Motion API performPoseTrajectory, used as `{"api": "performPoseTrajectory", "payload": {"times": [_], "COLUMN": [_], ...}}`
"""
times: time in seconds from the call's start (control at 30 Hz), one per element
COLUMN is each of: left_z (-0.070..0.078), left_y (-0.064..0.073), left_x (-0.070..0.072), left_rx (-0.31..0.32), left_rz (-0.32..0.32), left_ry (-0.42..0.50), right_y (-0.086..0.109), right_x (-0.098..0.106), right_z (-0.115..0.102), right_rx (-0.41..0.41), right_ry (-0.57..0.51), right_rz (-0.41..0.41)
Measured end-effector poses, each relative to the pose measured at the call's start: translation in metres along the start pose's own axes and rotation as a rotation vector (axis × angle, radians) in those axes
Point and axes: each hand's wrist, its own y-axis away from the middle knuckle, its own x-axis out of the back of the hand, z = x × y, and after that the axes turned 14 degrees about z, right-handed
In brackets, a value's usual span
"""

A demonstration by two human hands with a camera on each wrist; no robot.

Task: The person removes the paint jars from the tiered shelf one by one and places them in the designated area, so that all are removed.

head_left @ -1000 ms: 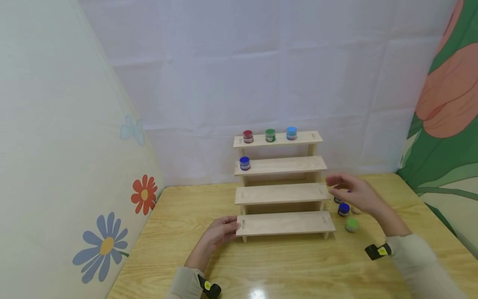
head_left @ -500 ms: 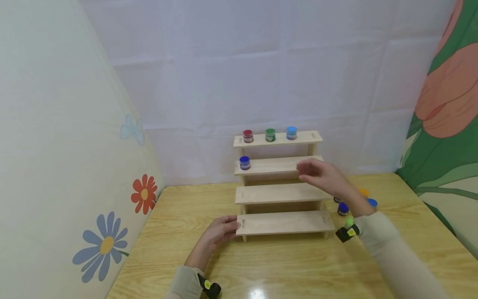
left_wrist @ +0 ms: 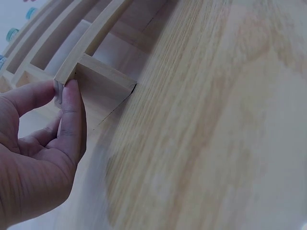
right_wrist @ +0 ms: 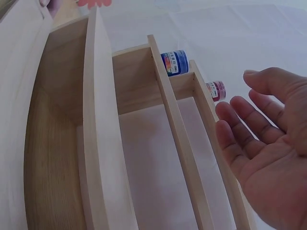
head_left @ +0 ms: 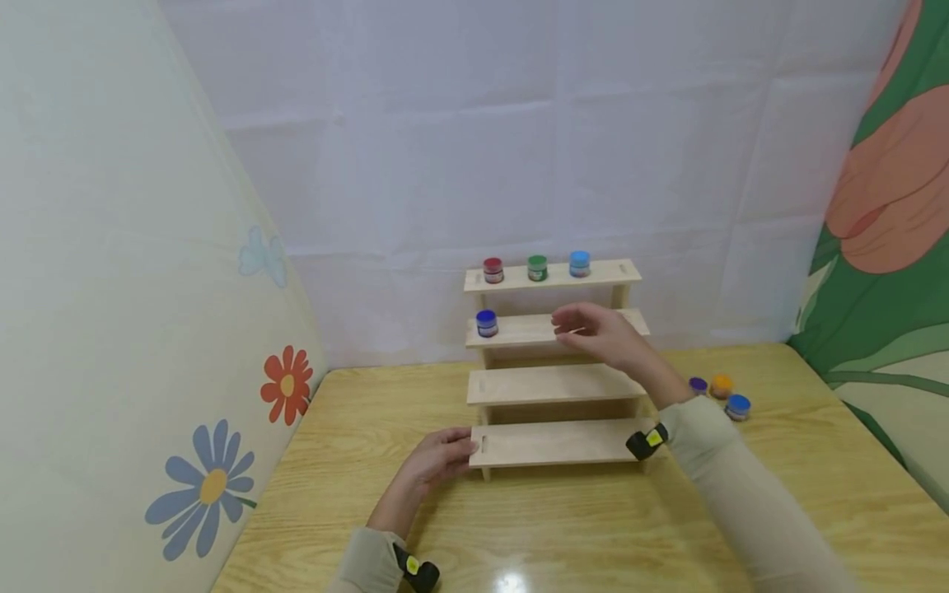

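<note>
While the left hand (head_left: 436,458) pinches the rack (head_left: 556,445), the empty, loose-fingered right hand (head_left: 604,336) has neared its dark-blue jar (head_left: 487,325), now likely reachable.

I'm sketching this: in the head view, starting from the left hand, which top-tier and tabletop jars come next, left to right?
Left hand, red jar, green jar, light blue jar, purple jar, orange jar, blue jar.
</note>
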Motion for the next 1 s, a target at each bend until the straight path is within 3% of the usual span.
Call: {"api": "performPoseTrajectory", "payload": {"times": [0.37,1.0], "left_z": [-0.001,-0.001], "left_y": [-0.001,0.0], "left_x": [0.0,0.002], "left_rx": [-0.003,-0.008], "left_rz": [0.003,-0.018], "left_ry": [-0.002,0.0], "right_y": [-0.023,-0.051], "right_x": [-0.025,-0.058], "right_z": [-0.003,-0.005], "right_rx": [-0.027,-0.027], "right_ry": [-0.047,-0.012], "right_rz": [-0.009,-0.044]}}
